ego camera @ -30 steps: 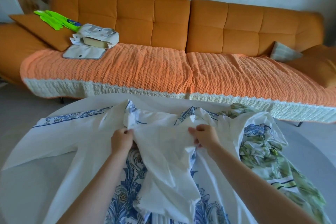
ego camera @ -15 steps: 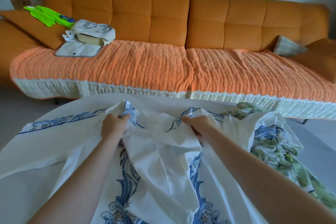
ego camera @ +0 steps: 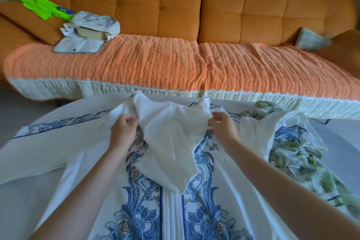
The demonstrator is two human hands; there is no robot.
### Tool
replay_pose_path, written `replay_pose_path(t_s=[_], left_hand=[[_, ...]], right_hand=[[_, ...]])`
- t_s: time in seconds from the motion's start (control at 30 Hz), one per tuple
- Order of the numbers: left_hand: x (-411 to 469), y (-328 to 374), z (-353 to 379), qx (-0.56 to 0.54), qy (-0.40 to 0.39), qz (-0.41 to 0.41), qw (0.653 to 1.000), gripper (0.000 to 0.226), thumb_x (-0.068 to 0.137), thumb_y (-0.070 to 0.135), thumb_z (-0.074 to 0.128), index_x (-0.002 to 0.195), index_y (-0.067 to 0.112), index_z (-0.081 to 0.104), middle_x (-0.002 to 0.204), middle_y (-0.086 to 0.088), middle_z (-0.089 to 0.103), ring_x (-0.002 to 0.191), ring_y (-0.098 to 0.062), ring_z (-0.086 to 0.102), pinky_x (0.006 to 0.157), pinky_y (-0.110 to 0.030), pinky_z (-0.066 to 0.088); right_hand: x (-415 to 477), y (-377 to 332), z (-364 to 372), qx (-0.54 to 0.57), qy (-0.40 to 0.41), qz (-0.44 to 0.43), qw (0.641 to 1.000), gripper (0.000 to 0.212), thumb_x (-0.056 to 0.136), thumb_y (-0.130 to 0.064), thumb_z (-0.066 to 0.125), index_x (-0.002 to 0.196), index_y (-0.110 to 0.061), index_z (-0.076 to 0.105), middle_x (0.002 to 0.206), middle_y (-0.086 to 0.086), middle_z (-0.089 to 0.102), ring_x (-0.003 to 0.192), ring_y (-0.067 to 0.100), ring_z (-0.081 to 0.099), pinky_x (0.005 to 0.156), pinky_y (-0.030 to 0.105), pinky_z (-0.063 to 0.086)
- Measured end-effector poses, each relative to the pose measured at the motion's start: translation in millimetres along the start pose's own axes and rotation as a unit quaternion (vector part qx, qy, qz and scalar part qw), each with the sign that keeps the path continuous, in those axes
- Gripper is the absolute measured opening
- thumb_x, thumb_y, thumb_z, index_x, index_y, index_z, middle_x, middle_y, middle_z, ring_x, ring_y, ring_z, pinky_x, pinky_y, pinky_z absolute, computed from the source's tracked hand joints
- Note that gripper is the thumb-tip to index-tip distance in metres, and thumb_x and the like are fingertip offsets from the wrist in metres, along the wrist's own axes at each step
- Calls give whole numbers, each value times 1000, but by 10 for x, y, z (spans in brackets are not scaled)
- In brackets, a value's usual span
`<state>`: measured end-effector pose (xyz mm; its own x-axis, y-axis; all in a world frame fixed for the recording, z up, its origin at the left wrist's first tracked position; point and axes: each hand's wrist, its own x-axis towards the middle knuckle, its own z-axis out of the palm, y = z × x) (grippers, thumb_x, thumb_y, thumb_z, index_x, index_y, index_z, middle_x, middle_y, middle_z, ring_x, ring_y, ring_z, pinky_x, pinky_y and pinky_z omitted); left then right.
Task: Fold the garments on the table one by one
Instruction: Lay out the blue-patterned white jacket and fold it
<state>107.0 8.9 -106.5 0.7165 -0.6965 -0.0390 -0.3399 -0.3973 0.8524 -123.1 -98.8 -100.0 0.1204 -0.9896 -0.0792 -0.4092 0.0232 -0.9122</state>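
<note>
White cloth patterned with blue scrollwork, the blue-printed garment (ego camera: 194, 210) lies spread across the round table (ego camera: 21, 206) in front of me. Its printed front faces up and one sleeve stretches out to my left. A plain white flap (ego camera: 171, 138) of it lies bunched over the neckline, between my two hands. My left hand (ego camera: 123, 132) is at the flap's left edge, fingers curled round a fold of the cloth. My right hand (ego camera: 223, 127) is at the flap's right edge, fingers half bent and touching it; whether they pinch it I cannot tell. A green-printed garment (ego camera: 292, 154) lies crumpled on the table just beside my right forearm. Beyond the table stands an orange sofa (ego camera: 155, 6) with a knitted orange throw (ego camera: 136, 64) over its seat.
</note>
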Motion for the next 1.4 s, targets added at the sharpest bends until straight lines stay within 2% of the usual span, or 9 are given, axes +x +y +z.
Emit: replay_pose_path(t_s=[0.13,0.27,0.37,0.5,0.63,0.8,0.93,1.13,1.4], left_hand=[[-612,-82,-123,107,-110,64,986,21,89,41,56,97,22,60,95,9,61,80,-10,57,68,-25,45],[-1032,-156,-148,128,-189,65,971,15,84,36,65,94,27,61,91,14,61,72,-7,64,71,-30,56],[-1178,-129,-127,109,-216,49,969,13,85,29,67,95,23,62,96,6,65,77,-12,67,71,-32,57],[-1365,10,-149,-101,-223,-61,968,20,93,18,55,107,5,58,96,-10,65,65,-26,65,58,-34,55],[-1583,135,-151,-358,-322,-226,847,31,93,-8,43,123,-4,47,118,-20,59,110,-34,59,71,-30,57],[-1515,-76,-167,-98,-191,-97,972,16,88,2,56,101,12,60,91,-19,67,74,-24,64,73,-45,58],[-1519,-77,-312,-201,-187,-79,958,10,93,8,53,95,15,59,88,-6,69,69,-17,69,65,-30,58],[-1718,135,-90,-164,-206,90,960,17,85,13,65,90,29,66,102,5,65,96,-5,60,74,-12,45],[-1803,12,-106,-228,-171,58,957,31,78,1,68,103,11,53,85,0,74,84,-9,68,81,-32,54]], right_hand=[[-534,79,-118,29,-58,48,997,13,93,-7,54,104,-1,53,86,10,59,63,19,61,46,22,52],[-947,76,-200,63,-218,157,961,23,90,-15,62,92,8,61,63,13,62,47,19,63,46,27,55],[-1082,52,-74,-9,-222,159,962,25,85,-23,69,93,0,67,57,6,62,45,16,60,49,24,55],[-1140,-229,-62,166,-167,139,962,14,81,-17,72,82,-7,63,80,7,64,67,19,60,58,24,51],[-1147,-650,-219,327,-235,92,911,33,81,-22,68,104,0,59,92,15,59,75,23,59,67,34,55],[-1283,-518,-240,-13,-278,34,960,31,97,-27,49,100,1,64,77,7,66,61,16,62,61,30,54],[-1377,-172,-270,-40,-278,85,956,25,95,-19,55,97,5,60,75,9,64,48,15,61,47,28,55],[-1485,-111,-53,159,-301,174,924,36,91,-26,60,102,8,65,89,21,67,73,34,67,64,37,58],[-1570,92,-120,111,-244,197,943,6,79,3,61,82,0,65,61,7,69,57,19,68,54,30,55]])
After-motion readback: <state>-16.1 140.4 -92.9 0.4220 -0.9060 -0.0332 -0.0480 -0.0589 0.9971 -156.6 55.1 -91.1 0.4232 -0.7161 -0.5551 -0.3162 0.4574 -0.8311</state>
